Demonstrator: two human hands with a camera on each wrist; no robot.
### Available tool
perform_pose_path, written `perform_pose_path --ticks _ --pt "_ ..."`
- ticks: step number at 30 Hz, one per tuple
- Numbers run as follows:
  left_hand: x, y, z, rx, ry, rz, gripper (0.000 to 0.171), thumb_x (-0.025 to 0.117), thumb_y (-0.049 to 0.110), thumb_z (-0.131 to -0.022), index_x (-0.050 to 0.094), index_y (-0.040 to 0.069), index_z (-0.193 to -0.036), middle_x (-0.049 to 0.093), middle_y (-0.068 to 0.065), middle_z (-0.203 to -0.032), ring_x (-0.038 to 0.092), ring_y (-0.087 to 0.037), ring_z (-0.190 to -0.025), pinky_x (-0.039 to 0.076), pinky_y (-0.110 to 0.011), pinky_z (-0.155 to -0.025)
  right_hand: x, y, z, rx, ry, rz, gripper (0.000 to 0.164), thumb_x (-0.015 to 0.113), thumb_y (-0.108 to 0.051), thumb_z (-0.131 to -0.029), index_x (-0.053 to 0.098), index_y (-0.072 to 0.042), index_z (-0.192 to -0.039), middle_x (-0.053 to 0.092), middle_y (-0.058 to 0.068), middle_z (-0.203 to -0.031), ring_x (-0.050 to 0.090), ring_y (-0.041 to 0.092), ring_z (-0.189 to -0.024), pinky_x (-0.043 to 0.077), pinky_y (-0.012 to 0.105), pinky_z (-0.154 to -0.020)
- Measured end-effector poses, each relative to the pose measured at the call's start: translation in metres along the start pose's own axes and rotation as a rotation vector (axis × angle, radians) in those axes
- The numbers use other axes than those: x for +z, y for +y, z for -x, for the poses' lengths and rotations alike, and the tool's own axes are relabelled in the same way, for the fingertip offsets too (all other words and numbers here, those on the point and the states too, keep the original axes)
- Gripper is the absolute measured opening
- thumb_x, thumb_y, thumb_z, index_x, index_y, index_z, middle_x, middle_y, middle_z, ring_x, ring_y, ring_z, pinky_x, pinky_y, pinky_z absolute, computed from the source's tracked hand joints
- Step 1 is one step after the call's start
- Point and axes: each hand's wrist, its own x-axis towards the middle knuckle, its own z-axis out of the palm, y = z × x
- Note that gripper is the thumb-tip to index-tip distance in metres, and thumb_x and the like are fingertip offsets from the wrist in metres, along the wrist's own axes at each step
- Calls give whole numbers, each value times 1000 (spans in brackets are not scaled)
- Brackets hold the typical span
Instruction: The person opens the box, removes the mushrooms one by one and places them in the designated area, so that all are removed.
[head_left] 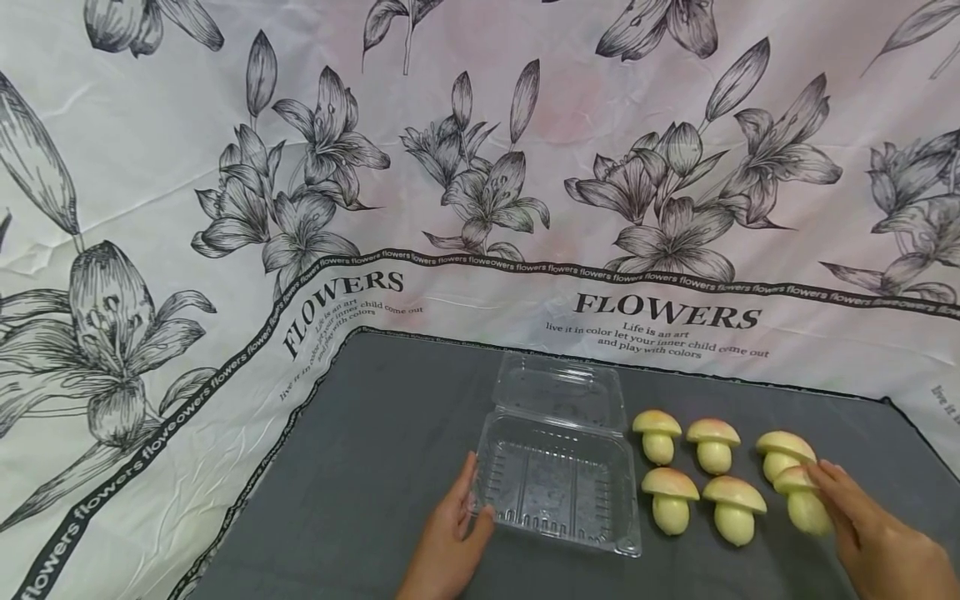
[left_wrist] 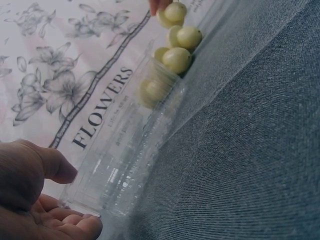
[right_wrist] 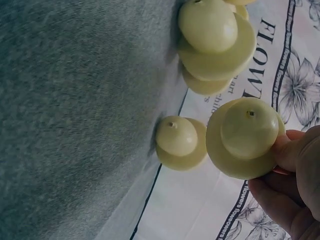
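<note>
A clear plastic clamshell container (head_left: 555, 483) lies with its lid (head_left: 558, 392) folded back. My left hand (head_left: 450, 529) grips its near left edge, thumb on one side and fingers on the other, as the left wrist view shows. On the right, my right hand (head_left: 881, 525) pinches a yellow-green toy mushroom (right_wrist: 250, 130) by its cap, between thumb and fingers. Just behind it stands another mushroom (head_left: 780, 454), partly covered in the head view. Several more mushrooms (head_left: 735, 508) with pinkish cap tops are grouped between the container and my right hand.
A dark grey cloth (head_left: 360, 433) covers the table. Behind and to the left hangs a white fabric (head_left: 480, 300) printed with lilies and FLOWERS lettering, meeting the table's far edge.
</note>
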Motion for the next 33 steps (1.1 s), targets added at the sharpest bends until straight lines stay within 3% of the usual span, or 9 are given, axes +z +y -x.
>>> perform_pose_path --ticks 7,12,13,16,27,30,33 --pt "-1 0 -1 -12 14 -17 75 62 16 -106 23 4 -168 30 -27 -168 34 -53 -150 32 -59 -119 1 1 5 30 -109 -14 75 20 -56 -108 54 -6 -154 65 41 -116 64 49 -55 34 36 -33" --pt "-1 1 0 -8 13 -6 75 63 14 -106 23 4 -168 30 -28 -168 34 -53 -150 33 -60 -119 1 4 7 43 -169 -19 56 32 -42 -114 51 -11 -157 65 40 -119 68 54 -68 41 45 -36" --pt "-1 1 0 -3 11 -3 75 63 14 -106 23 4 -168 30 -29 -168 34 -54 -149 33 -60 -119 1 4 7 41 -175 -20 55 33 -41 -115 52 -10 -156 65 39 -119 67 54 -68 40 45 -36" --pt "-1 0 0 -12 6 -4 75 62 15 -106 22 5 -169 29 -27 -168 34 -54 -149 32 -60 -119 2 5 9 33 -190 -11 54 34 -40 -115 54 -7 -153 65 39 -120 58 40 -46 32 37 -34" --pt "-1 0 -1 -22 -8 8 75 62 16 -107 21 4 -169 26 -25 -170 32 -53 -150 30 -59 -120 8 8 10 78 -243 -5 40 43 -29 -116 63 1 -133 64 38 -122 57 46 -47 41 54 -38" --pt "-1 0 -1 -20 -8 12 75 62 15 -107 21 3 -169 26 -27 -170 30 -54 -151 29 -61 -120 9 6 10 85 -286 6 32 51 -22 -113 65 3 -127 64 38 -123 58 41 -45 43 52 -39" --pt "-1 0 0 -12 -10 14 75 62 14 -107 20 3 -169 26 -30 -169 29 -56 -150 30 -65 -119 9 4 12 89 -309 18 30 54 -20 -112 68 5 -123 64 39 -122 52 29 -40 40 43 -37"
